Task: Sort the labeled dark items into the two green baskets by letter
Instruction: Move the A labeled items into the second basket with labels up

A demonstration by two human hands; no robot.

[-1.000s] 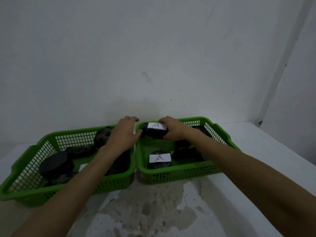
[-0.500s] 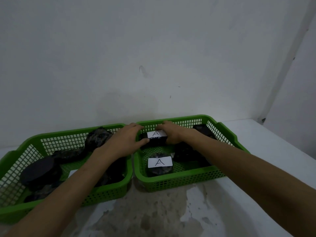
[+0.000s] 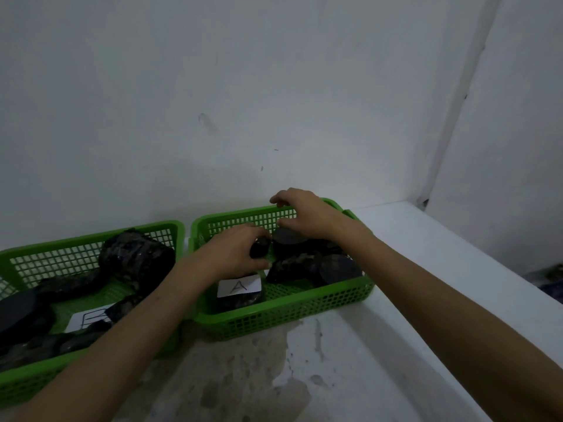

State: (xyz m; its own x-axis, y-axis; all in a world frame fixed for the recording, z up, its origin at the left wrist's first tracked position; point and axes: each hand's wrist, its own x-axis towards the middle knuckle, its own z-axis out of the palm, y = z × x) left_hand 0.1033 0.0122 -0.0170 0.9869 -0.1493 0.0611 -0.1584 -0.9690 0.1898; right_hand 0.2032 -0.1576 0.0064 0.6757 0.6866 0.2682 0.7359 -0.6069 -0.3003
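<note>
Two green baskets stand side by side against the wall. The right basket holds several dark items, one with a white label marked A. My left hand reaches inside it and is closed around a small dark item. My right hand hovers over the far rim of this basket with fingers spread, above a dark round piece, holding nothing. The left basket holds dark lumps, a dark disc and a white label.
The baskets sit on a white table with a worn, stained patch in front. The white wall is right behind the baskets. The table's right edge runs diagonally, with dark things on the floor beyond it.
My right hand has let go of the labelled item and lifted toward the basket's far rim. My left hand has moved into the right basket and holds a dark item. The view shifted right.
</note>
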